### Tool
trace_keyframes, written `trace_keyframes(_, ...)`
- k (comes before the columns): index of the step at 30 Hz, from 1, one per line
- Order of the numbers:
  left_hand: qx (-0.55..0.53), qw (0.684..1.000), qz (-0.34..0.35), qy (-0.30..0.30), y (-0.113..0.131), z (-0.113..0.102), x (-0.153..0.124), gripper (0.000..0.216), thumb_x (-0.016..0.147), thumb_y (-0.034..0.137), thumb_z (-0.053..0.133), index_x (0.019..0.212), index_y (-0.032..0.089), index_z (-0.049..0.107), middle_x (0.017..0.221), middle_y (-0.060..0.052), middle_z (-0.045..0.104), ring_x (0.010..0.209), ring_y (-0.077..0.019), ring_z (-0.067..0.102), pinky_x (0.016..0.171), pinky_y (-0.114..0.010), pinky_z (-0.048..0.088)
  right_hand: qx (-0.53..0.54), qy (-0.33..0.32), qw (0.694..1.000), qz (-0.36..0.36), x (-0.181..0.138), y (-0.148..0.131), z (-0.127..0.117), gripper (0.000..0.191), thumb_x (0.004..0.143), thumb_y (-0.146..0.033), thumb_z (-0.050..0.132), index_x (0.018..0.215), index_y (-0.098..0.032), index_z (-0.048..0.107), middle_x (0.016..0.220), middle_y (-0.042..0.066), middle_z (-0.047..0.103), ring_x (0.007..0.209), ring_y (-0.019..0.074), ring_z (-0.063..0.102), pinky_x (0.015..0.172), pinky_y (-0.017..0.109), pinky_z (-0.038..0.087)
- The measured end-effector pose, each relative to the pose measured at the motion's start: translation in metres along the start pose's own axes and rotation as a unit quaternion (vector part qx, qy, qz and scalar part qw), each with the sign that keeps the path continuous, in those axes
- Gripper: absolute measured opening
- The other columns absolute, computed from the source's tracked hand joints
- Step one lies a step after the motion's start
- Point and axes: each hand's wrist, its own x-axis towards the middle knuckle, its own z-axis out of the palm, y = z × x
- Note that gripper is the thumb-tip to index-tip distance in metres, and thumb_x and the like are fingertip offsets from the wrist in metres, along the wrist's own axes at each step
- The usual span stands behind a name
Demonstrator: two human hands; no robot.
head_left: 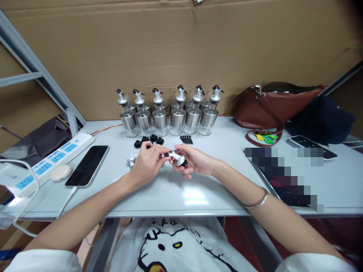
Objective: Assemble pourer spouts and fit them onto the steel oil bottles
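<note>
My right hand (197, 158) is closed around a silver pour spout (179, 160) with a black base, held a little above the table. The fingers of my left hand (149, 160) pinch the black flip cap (169, 154) at the spout's tip. Behind my left hand lie several round black stoppers (153, 138), some partly hidden by the fingers. Silver spout parts (132, 161) rest just left of that hand. A row of small black caps (186, 139) lies beyond my right hand.
Glass bottles with steel bands (177, 119) stand in rows at the back, the front ones topped with spouts. A power strip (56, 160), round white case (61, 172) and phone (87, 166) lie left. On the right are a brown bag (272, 105), dark cap (323, 117) and pixelated flat item (280, 177).
</note>
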Motion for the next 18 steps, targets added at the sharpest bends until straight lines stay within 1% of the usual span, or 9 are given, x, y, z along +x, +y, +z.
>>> trace_keyframes(2, 0.006, 1.0, -0.002, -0.003, 0.0001, -0.0008, 0.0003, 0.011, 0.097, 0.025, 0.044, 0.104, 0.018, 0.051, 0.083, -0.002, 0.071, 0.072, -0.0152, 0.065, 0.077, -0.035, 0.037, -0.015, 0.008, 1.0, -0.019, 0.0005, 0.0008, 0.0022, 0.041, 0.088, -0.057, 0.038, 0.082, -0.018, 0.05, 0.054, -0.006, 0.047, 0.036, 0.0051, 0.029, 0.039, 0.022, 0.04)
trace_keyframes(3, 0.012, 1.0, -0.005, -0.003, 0.0003, -0.0014, 0.0007, 0.012, 0.097, 0.025, 0.044, 0.104, 0.018, 0.051, 0.082, -0.002, 0.071, 0.071, -0.0151, 0.064, 0.077, -0.034, 0.036, -0.032, 0.027, 0.998, -0.039, 0.0007, 0.001, 0.0034, 0.041, 0.087, -0.059, 0.041, 0.084, -0.018, 0.049, 0.055, -0.005, 0.049, 0.037, 0.006, 0.034, 0.04, 0.022, 0.041)
trace_keyframes(5, 0.033, 0.999, -0.013, -0.008, 0.0014, -0.003, 0.0021, 0.014, 0.098, 0.026, 0.041, 0.099, 0.017, 0.052, 0.079, -0.001, 0.07, 0.068, -0.0146, 0.063, 0.077, -0.034, 0.035, -0.076, 0.091, 0.988, -0.094, 0.0007, 0.0009, 0.0047, 0.04, 0.084, -0.06, 0.048, 0.089, -0.02, 0.049, 0.06, -0.005, 0.052, 0.04, 0.0074, 0.041, 0.04, 0.022, 0.042)
trace_keyframes(7, 0.05, 0.998, -0.018, -0.018, 0.0033, -0.0049, 0.0038, 0.02, 0.099, 0.026, 0.038, 0.091, 0.017, 0.053, 0.074, 0.0, 0.068, 0.065, -0.0138, 0.061, 0.077, -0.033, 0.034, -0.13, 0.157, 0.967, -0.151, 0.0003, 0.0001, 0.0037, 0.039, 0.081, -0.057, 0.054, 0.089, -0.019, 0.052, 0.065, -0.004, 0.053, 0.044, 0.0076, 0.046, 0.042, 0.021, 0.042)
trace_keyframes(8, 0.054, 0.998, -0.019, -0.025, 0.0044, -0.0058, 0.0046, 0.023, 0.1, 0.027, 0.036, 0.087, 0.016, 0.052, 0.073, 0.0, 0.067, 0.063, -0.0133, 0.06, 0.077, -0.033, 0.033, -0.158, 0.177, 0.956, -0.172, 0.0, -0.0003, 0.0023, 0.038, 0.081, -0.056, 0.055, 0.087, -0.018, 0.054, 0.065, -0.004, 0.052, 0.045, 0.0073, 0.046, 0.044, 0.021, 0.042)
trace_keyframes(10, 0.056, 0.998, -0.02, -0.035, 0.0064, -0.0073, 0.0059, 0.027, 0.1, 0.028, 0.035, 0.083, 0.016, 0.052, 0.07, 0.001, 0.065, 0.06, -0.0122, 0.056, 0.077, -0.033, 0.033, -0.204, 0.186, 0.942, -0.192, -0.0005, -0.0012, -0.0012, 0.042, 0.083, -0.057, 0.051, 0.079, -0.016, 0.057, 0.063, -0.003, 0.052, 0.047, 0.0073, 0.045, 0.046, 0.021, 0.04)
trace_keyframes(13, 0.053, 0.997, -0.028, -0.053, 0.0074, -0.0082, 0.0066, 0.033, 0.101, 0.03, 0.032, 0.079, 0.016, 0.052, 0.065, 0.002, 0.061, 0.056, -0.0111, 0.05, 0.076, -0.032, 0.032, -0.237, 0.176, 0.939, -0.176, -0.0007, -0.0009, -0.0046, 0.045, 0.085, -0.056, 0.045, 0.074, -0.014, 0.058, 0.058, -0.002, 0.051, 0.046, 0.0078, 0.044, 0.048, 0.023, 0.038)
trace_keyframes(16, 0.026, 0.995, -0.057, -0.08, 0.0063, -0.0072, 0.0058, 0.035, 0.101, 0.03, 0.031, 0.076, 0.017, 0.052, 0.062, 0.004, 0.058, 0.054, -0.0106, 0.045, 0.074, -0.031, 0.031, -0.259, 0.191, 0.931, -0.173, -0.0001, 0.001, -0.0037, 0.04, 0.087, -0.051, 0.044, 0.086, -0.014, 0.06, 0.064, -0.001, 0.052, 0.048, 0.0087, 0.046, 0.049, 0.024, 0.039)
trace_keyframes(18, -0.007, 0.991, -0.097, -0.091, 0.0056, -0.0064, 0.0051, 0.035, 0.1, 0.03, 0.034, 0.072, 0.017, 0.05, 0.059, 0.006, 0.054, 0.052, -0.01, 0.041, 0.074, -0.031, 0.031, -0.299, 0.211, 0.908, -0.204, -0.0002, 0.0023, -0.0018, 0.038, 0.089, -0.048, 0.042, 0.099, -0.016, 0.059, 0.076, 0.001, 0.056, 0.054, 0.0096, 0.05, 0.054, 0.025, 0.041)
